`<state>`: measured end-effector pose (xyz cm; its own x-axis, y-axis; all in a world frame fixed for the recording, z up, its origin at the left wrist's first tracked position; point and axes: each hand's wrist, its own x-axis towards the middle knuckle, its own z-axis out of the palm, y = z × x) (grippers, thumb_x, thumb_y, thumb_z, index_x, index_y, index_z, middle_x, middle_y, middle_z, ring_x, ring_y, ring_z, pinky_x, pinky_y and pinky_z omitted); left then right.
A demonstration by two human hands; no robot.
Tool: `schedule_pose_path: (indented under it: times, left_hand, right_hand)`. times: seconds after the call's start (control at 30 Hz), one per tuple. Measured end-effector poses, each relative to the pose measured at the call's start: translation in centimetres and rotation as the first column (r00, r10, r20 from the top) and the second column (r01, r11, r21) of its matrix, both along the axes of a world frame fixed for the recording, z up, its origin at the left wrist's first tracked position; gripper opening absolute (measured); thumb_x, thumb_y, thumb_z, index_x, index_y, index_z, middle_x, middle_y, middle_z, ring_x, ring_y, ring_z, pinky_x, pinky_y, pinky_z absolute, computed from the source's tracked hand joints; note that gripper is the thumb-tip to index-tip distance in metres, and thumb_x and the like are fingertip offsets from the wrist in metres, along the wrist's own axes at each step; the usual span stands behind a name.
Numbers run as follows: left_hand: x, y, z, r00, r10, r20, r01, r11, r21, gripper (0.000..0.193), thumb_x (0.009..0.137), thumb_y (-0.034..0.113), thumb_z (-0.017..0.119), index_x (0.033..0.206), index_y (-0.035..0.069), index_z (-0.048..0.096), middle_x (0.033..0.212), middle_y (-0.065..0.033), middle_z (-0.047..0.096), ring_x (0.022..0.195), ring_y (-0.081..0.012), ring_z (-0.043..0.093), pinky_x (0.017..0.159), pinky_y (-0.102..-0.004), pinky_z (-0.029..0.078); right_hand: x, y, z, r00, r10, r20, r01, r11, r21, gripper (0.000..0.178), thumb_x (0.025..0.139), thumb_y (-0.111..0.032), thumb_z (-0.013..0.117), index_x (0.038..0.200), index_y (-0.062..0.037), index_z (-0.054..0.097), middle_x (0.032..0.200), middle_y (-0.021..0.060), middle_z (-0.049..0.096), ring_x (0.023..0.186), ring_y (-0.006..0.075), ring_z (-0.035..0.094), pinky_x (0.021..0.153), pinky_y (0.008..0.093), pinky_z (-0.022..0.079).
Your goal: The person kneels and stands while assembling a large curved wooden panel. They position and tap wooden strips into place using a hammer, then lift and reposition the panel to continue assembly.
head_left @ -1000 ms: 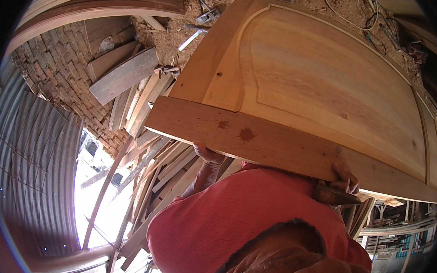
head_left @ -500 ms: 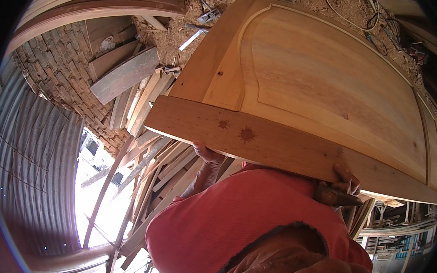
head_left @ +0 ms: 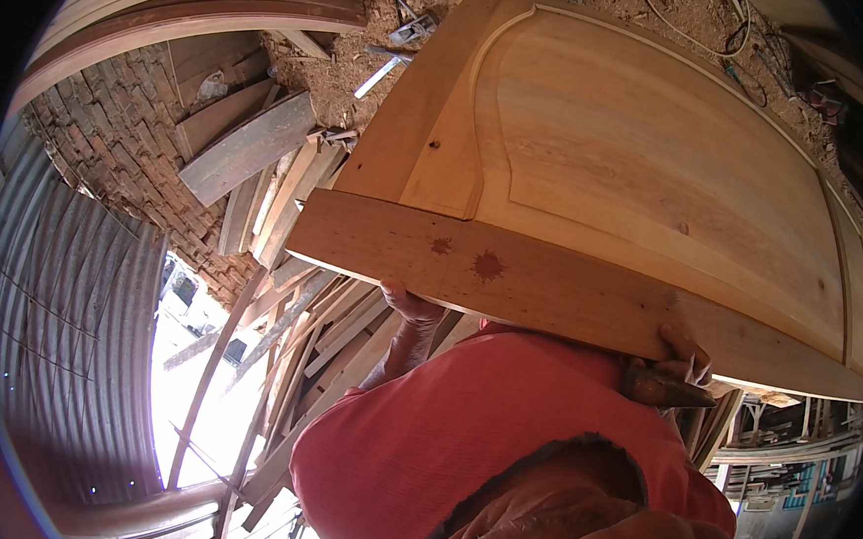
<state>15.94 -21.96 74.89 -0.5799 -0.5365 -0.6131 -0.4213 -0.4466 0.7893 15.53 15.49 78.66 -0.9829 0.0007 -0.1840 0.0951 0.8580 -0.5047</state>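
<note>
A large wooden panel door with a raised, curved moulding lies tilted before me, its darker edge board close against my chest. My left hand is closed on the near edge of this board, its other fingers hidden beneath. Farther right, my right hand has bent fingers over the same edge. A dark, rounded wooden piece with a tapered end sits against that hand; its kind is unclear, and I cannot tell whether the palm supports it. Two reddish-brown blotches mark the board between my hands.
Beyond the door, a hammer and a metal hand plane lie among wood shavings. Planks are piled at left, near bricks and a corrugated metal sheet. A pale cable loops at the far right.
</note>
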Motion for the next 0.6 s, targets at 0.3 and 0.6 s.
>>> schedule_pose_path:
  times: [0.3,0.6]
  left_hand:
    - [0.17,0.24,-0.16,0.999,-0.047,0.023,0.049,0.994,-0.093,0.098,0.082,0.07,0.071,0.147,0.003,0.041,0.137,-0.0132,0.056,0.124,-0.0301,0.057,0.103,-0.0484,0.05]
    - [-0.45,0.77,-0.07,0.996,-0.067,0.05,0.074,0.985,-0.157,0.096,0.084,0.073,0.065,0.146,0.003,0.043,0.135,-0.0129,0.057,0.123,-0.0284,0.057,0.101,-0.0458,0.051]
  right_hand:
    - [-0.07,-0.35,-0.13,1.0,0.001,-0.01,-0.001,1.0,0.003,0.044,0.085,-0.055,0.073,0.082,-0.0198,0.046,0.102,-0.0007,0.073,0.091,0.0236,0.056,0.087,0.0418,0.042]
    - [-0.04,-0.72,-0.43,0.999,0.008,-0.04,-0.008,1.0,0.014,0.044,0.085,-0.056,0.073,0.083,-0.02,0.046,0.102,-0.0011,0.073,0.092,0.0236,0.056,0.088,0.0418,0.041]
